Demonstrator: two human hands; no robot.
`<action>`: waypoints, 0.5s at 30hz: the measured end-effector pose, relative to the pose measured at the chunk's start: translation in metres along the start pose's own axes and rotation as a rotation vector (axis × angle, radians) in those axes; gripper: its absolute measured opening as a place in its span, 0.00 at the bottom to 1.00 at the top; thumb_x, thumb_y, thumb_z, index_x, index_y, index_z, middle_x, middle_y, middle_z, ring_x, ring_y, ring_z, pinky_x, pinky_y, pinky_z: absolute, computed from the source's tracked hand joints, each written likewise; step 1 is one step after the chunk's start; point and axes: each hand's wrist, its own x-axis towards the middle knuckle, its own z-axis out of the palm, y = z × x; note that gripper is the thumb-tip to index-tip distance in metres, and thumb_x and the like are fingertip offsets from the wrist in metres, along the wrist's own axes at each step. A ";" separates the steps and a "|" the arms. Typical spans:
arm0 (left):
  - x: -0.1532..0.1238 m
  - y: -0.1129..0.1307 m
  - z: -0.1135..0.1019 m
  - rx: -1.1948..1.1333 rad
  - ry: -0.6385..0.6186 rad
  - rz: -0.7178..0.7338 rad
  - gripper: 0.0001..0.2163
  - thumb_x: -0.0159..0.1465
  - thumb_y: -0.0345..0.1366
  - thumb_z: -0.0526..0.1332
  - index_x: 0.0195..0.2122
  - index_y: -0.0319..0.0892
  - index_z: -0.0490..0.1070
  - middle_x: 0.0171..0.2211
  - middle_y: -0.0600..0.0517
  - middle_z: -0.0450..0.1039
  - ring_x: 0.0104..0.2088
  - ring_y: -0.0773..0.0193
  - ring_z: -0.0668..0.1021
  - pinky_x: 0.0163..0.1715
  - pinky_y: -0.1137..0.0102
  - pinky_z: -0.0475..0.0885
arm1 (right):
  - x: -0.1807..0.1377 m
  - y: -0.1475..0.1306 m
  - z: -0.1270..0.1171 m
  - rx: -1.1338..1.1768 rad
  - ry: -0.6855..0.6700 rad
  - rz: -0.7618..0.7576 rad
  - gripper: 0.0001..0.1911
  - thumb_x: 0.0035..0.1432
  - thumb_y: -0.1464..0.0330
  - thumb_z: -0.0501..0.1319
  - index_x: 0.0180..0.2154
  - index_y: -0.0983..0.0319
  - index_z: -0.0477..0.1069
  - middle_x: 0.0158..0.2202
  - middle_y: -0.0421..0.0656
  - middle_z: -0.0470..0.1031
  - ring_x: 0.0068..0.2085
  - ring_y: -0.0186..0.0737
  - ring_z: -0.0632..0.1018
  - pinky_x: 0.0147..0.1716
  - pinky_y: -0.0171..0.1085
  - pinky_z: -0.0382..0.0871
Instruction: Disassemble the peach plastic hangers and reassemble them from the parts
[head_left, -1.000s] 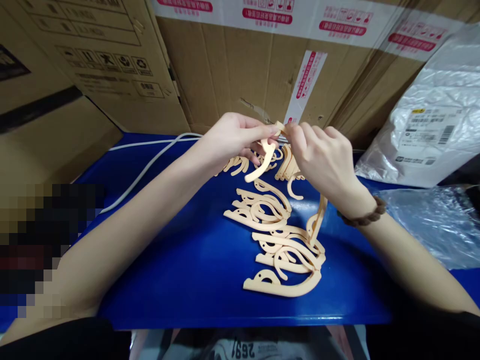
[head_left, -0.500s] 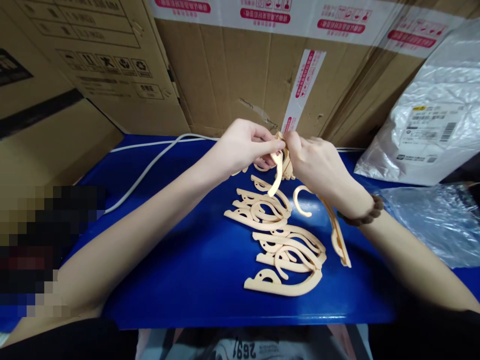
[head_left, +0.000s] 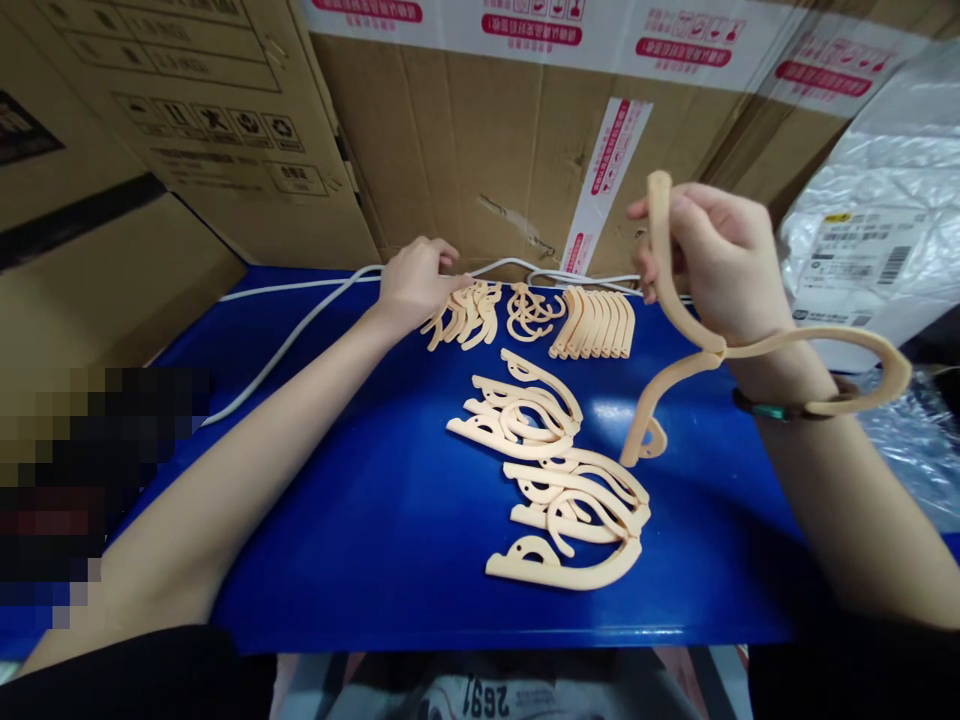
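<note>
Head view. Left hand (head_left: 412, 285) is stretched forward to the far edge of the blue table (head_left: 337, 520), knuckles up, fingers curled down onto a small heap of curved pieces (head_left: 465, 315). Whether they grip one cannot be told.

Right hand (head_left: 712, 260) is raised above the table, wrist bent, fingers clenched round the upper end of a beige looped frame (head_left: 659, 205). The frame hangs clear of the surface, one branch pointing down, its loop passing over the wrist.

On the table:
- a neat row of pieces (head_left: 592, 325)
- a central pile (head_left: 555, 470)
- a white cable (head_left: 300, 330)

Cardboard boxes (head_left: 450, 150) stand shut behind and a white plastic bag (head_left: 870, 230) lies to the right, their contents not visible.
</note>
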 end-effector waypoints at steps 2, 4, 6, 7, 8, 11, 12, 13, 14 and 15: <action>-0.004 0.011 0.000 0.005 0.032 0.092 0.17 0.55 0.43 0.72 0.42 0.42 0.76 0.50 0.43 0.74 0.58 0.47 0.70 0.58 0.61 0.65 | 0.002 0.003 0.000 0.059 0.208 -0.081 0.11 0.71 0.69 0.49 0.39 0.61 0.68 0.22 0.37 0.71 0.19 0.31 0.71 0.22 0.34 0.63; -0.012 0.031 0.001 -0.126 -0.087 0.128 0.15 0.63 0.48 0.65 0.42 0.41 0.77 0.49 0.43 0.75 0.57 0.50 0.72 0.58 0.62 0.65 | 0.003 0.006 0.000 0.165 0.418 -0.202 0.09 0.71 0.69 0.46 0.40 0.59 0.63 0.27 0.40 0.74 0.24 0.34 0.75 0.24 0.34 0.68; -0.022 0.054 0.002 -0.385 -0.328 0.036 0.22 0.70 0.54 0.53 0.37 0.41 0.79 0.43 0.45 0.79 0.52 0.53 0.77 0.52 0.65 0.70 | 0.003 0.009 -0.001 0.266 0.517 -0.285 0.06 0.70 0.71 0.45 0.40 0.57 0.57 0.32 0.44 0.77 0.30 0.36 0.80 0.28 0.35 0.73; -0.027 0.064 0.003 -0.502 -0.469 -0.007 0.24 0.70 0.55 0.51 0.37 0.41 0.79 0.42 0.45 0.80 0.51 0.54 0.79 0.50 0.66 0.72 | 0.003 0.011 -0.001 0.292 0.527 -0.299 0.05 0.69 0.72 0.46 0.40 0.56 0.55 0.35 0.45 0.79 0.33 0.37 0.81 0.30 0.36 0.74; -0.032 0.072 0.003 -0.601 -0.553 -0.030 0.23 0.70 0.53 0.53 0.36 0.40 0.79 0.41 0.46 0.80 0.49 0.56 0.80 0.48 0.67 0.73 | 0.003 0.013 -0.002 0.296 0.507 -0.294 0.05 0.67 0.73 0.48 0.40 0.55 0.54 0.38 0.47 0.80 0.36 0.38 0.82 0.33 0.37 0.76; -0.041 0.083 0.002 -0.821 -0.608 -0.044 0.09 0.66 0.39 0.64 0.41 0.38 0.76 0.45 0.46 0.80 0.47 0.61 0.81 0.48 0.71 0.75 | 0.005 0.022 -0.003 0.193 0.355 -0.229 0.12 0.59 0.76 0.56 0.37 0.54 0.54 0.45 0.50 0.79 0.45 0.40 0.81 0.37 0.37 0.75; -0.042 0.083 0.002 -0.862 -0.583 -0.053 0.07 0.65 0.34 0.66 0.43 0.38 0.75 0.47 0.46 0.79 0.47 0.61 0.82 0.48 0.71 0.76 | 0.006 0.025 -0.003 0.130 0.295 -0.217 0.14 0.57 0.76 0.57 0.35 0.54 0.54 0.44 0.50 0.79 0.45 0.41 0.81 0.37 0.37 0.75; -0.042 0.083 0.001 -0.887 -0.559 -0.069 0.08 0.65 0.32 0.66 0.44 0.37 0.74 0.48 0.45 0.79 0.47 0.61 0.82 0.47 0.71 0.76 | 0.007 0.028 -0.004 0.041 0.225 -0.215 0.14 0.55 0.76 0.59 0.34 0.55 0.55 0.42 0.50 0.79 0.44 0.42 0.81 0.37 0.37 0.74; -0.041 0.082 0.000 -0.899 -0.549 -0.087 0.09 0.65 0.30 0.65 0.46 0.37 0.73 0.49 0.43 0.79 0.46 0.61 0.83 0.46 0.70 0.77 | 0.007 0.031 -0.003 -0.081 0.165 -0.229 0.13 0.55 0.75 0.61 0.34 0.56 0.57 0.40 0.49 0.79 0.42 0.42 0.81 0.36 0.37 0.73; -0.041 0.081 -0.001 -0.901 -0.557 -0.100 0.10 0.65 0.30 0.65 0.47 0.37 0.72 0.49 0.42 0.78 0.45 0.60 0.83 0.44 0.70 0.78 | 0.006 0.032 -0.002 -0.238 0.106 -0.254 0.11 0.56 0.73 0.62 0.34 0.57 0.60 0.39 0.49 0.79 0.39 0.41 0.80 0.35 0.37 0.71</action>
